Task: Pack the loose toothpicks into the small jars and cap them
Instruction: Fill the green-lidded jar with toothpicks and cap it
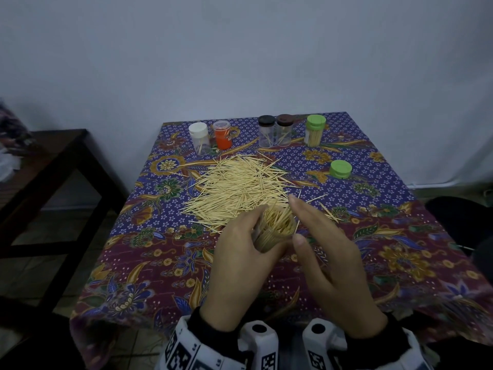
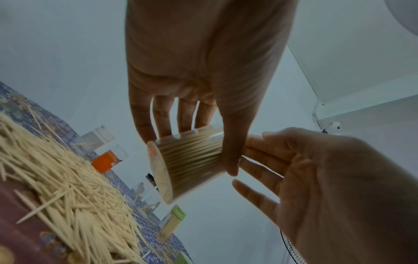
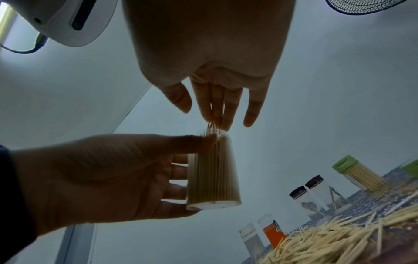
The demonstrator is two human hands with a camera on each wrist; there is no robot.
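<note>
My left hand [image 1: 240, 247] grips a clear uncapped jar [image 1: 274, 228] packed with toothpicks and holds it tilted above the table. In the left wrist view the thumb and fingers wrap the jar [image 2: 192, 160]. My right hand [image 1: 317, 236] is open with straight fingers, and its fingertips [image 3: 217, 121] touch the toothpick tips sticking out of the jar [image 3: 212, 171] mouth. A big pile of loose toothpicks [image 1: 240, 185] lies on the cloth just beyond the hands. A loose green cap [image 1: 340, 169] sits to the right of the pile.
Along the back edge of the patterned tablecloth [image 1: 400, 249] stand a white-capped jar [image 1: 199, 137], an orange jar [image 1: 222, 134], two dark-capped jars [image 1: 274, 130] and a green-capped jar full of toothpicks [image 1: 315, 130]. A dark side table [image 1: 53, 161] stands to the left.
</note>
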